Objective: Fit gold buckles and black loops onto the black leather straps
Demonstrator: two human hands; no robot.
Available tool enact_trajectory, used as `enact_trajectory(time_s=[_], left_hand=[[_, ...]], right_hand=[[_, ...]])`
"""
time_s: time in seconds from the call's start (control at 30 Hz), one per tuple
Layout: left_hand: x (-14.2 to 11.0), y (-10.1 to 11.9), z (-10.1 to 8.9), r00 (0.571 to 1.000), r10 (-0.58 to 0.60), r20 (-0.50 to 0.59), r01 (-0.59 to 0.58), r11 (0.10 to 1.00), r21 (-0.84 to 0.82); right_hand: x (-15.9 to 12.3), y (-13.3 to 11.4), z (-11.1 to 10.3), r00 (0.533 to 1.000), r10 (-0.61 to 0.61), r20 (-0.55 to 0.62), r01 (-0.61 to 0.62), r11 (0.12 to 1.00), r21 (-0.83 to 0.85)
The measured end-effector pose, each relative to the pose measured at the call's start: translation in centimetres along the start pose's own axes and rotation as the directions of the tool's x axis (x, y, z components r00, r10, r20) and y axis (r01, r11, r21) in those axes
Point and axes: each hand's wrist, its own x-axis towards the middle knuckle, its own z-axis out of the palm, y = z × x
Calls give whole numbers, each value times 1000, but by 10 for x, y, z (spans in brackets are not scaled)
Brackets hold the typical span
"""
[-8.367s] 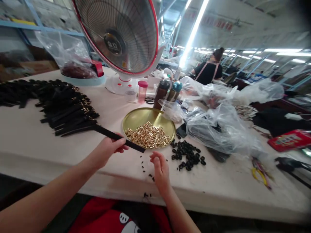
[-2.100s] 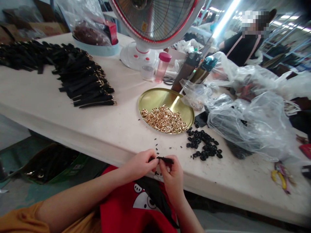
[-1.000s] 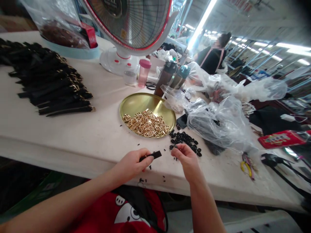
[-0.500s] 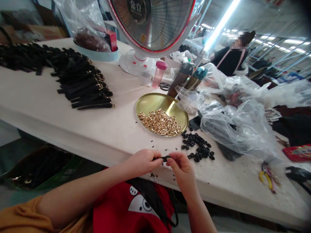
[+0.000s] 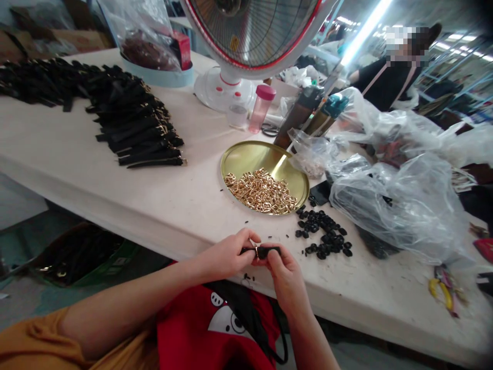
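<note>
A short black strap (image 5: 269,251) is held between my two hands over the table's near edge, with a small gold buckle (image 5: 257,252) around it. My left hand (image 5: 230,255) pinches the strap's left end beside the buckle. On the other side, my right hand (image 5: 288,273) grips the strap with its thumb on top. Beyond the hands, a round gold tray (image 5: 250,153) carries a heap of gold buckles (image 5: 264,191). Small black loops (image 5: 325,234) lie scattered to the right of the tray. Finished-looking black straps with buckles (image 5: 142,128) are piled at the left.
A fan (image 5: 227,92) stands at the back, near a pink bottle (image 5: 261,110). Clear plastic bags (image 5: 404,205) crowd the right side, and yellow-handled pliers (image 5: 441,294) lie near the right front. A person (image 5: 389,82) is in the background.
A gold buckle now shows on the strap between my fingers, and more of the strap is visible. My right hand has turned slightly. The view has shifted a little.
</note>
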Motion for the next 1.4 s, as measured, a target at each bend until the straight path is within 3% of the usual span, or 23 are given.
enact_trajectory(time_s=[0.17,0.37,0.53,0.63,0.77,0.83,0.9,0.97,1.03,1.13,1.27,1.4], left_hand=[[2,-2,-6,996,-56,64,57,998,-19],[6,0,-10,992,-117,-55,128,952,278],[11,-5,-12,991,-126,34,114,961,253],[8,-4,-15,986,-146,77,123,961,248],[0,5,-16,969,-238,67,217,948,232],[-1,10,-14,957,-266,118,251,960,126],[0,13,-11,954,-268,131,262,963,60],[3,12,-7,963,-253,95,248,967,61],[5,7,-4,970,-229,82,224,973,58],[3,-2,-4,964,-225,140,229,973,-14],[-3,-10,-7,946,-235,222,280,939,-200],[-5,-13,-3,949,-263,174,306,902,-305]], right_hand=[[4,4,-5,992,123,38,-128,977,168],[6,17,2,936,289,202,-323,933,158],[9,13,0,900,331,284,-397,891,220],[10,11,-5,922,290,256,-342,921,189],[11,15,-9,996,91,5,-90,994,-60],[11,18,-9,991,-66,-117,32,960,-277],[10,20,-6,969,-164,-182,82,917,-389],[7,19,-5,974,-154,-164,79,916,-393],[3,15,-5,994,-85,-72,51,922,-385],[-2,11,-7,999,-49,0,44,897,-439],[-7,12,-7,985,-165,-49,111,827,-551],[-10,13,-3,966,-258,-23,187,755,-628]])
